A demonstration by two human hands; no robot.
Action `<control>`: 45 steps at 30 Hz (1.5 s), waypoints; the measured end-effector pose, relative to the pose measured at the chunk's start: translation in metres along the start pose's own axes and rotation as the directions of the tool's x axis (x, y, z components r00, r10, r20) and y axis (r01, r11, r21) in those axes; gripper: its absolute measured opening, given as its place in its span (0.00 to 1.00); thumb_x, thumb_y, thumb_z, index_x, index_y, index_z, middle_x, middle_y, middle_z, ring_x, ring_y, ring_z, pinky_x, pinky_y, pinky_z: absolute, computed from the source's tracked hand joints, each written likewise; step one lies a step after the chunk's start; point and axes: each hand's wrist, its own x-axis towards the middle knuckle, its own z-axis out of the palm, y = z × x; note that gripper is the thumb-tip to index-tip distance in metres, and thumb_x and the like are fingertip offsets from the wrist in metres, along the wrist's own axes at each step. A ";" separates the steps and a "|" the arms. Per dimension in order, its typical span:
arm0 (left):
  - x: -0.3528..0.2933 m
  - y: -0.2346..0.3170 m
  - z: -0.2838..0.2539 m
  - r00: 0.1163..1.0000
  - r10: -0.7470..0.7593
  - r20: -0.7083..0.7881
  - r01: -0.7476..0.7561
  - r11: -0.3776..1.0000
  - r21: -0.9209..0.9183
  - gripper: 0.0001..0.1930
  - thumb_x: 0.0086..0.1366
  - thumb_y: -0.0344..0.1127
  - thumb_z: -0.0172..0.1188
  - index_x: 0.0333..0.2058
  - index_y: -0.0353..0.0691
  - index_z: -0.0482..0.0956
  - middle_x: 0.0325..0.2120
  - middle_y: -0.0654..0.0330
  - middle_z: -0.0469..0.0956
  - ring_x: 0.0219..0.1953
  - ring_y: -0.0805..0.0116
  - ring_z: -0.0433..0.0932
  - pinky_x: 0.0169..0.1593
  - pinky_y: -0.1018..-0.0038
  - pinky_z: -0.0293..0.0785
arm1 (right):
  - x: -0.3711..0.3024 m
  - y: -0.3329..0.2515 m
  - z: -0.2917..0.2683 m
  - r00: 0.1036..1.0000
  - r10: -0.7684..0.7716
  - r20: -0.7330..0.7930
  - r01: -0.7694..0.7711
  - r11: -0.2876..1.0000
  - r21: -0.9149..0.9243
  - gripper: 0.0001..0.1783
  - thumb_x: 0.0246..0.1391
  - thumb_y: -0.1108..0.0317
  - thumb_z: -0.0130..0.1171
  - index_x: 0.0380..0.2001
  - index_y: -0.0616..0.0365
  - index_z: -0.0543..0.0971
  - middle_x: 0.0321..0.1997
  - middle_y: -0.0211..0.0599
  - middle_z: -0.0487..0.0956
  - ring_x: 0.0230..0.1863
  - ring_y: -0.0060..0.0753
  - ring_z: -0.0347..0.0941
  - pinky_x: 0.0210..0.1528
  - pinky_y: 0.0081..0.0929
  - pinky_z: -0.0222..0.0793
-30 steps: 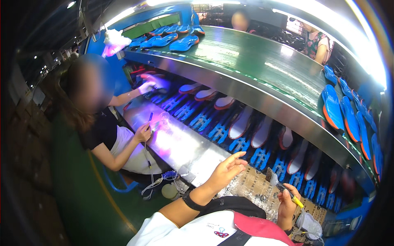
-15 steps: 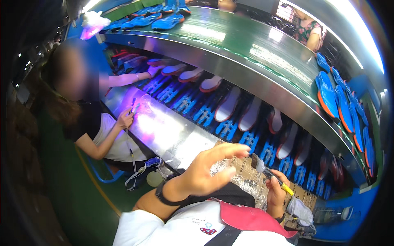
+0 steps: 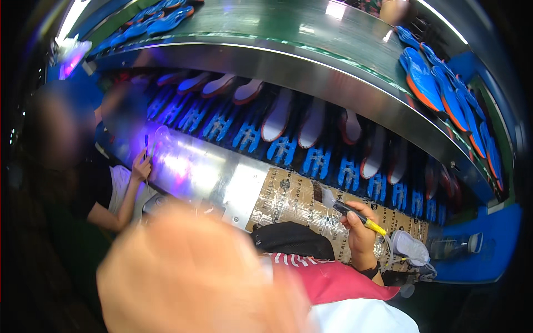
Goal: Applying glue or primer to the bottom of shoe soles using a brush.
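In my right hand [image 3: 362,238] is a brush [image 3: 340,208] with a dark handle, a yellow rear end and dark bristles pointing left. A thin tube trails from its yellow end. The hand holds it above a cardboard sheet [image 3: 294,201] covered with clear plastic. My left hand [image 3: 200,272] is raised close to the camera and fills the lower left, smeared by motion. Its fingers cannot be made out, nor whether anything is in them. Beyond the cardboard, pale soles with red edges [image 3: 276,117] stand in a row over blue clamps [image 3: 282,150].
A green conveyor belt [image 3: 255,22] runs above, bearing blue insoles [image 3: 422,80] with orange edges. At left a co-worker's hand [image 3: 141,166] holds a thin tool by a purple-lit metal bench [image 3: 183,161]. A clear bottle [image 3: 449,246] and a white item [image 3: 410,247] lie at right.
My left hand has risen from above the bench toward the camera and blurred. My right hand still holds the brush. The view has shifted, showing more of the cardboard.
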 end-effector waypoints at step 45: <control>-0.031 -0.229 -0.091 0.465 -0.885 -0.012 -0.033 -0.004 -0.999 0.39 0.59 0.55 0.46 0.62 0.39 0.47 0.62 0.46 0.51 0.63 0.46 0.50 0.60 0.42 0.46 | -0.028 -0.018 0.028 0.925 -0.105 -0.366 0.072 0.992 -0.102 0.15 0.48 0.70 0.58 0.39 0.67 0.75 0.29 0.40 0.79 0.27 0.22 0.75 0.29 0.13 0.67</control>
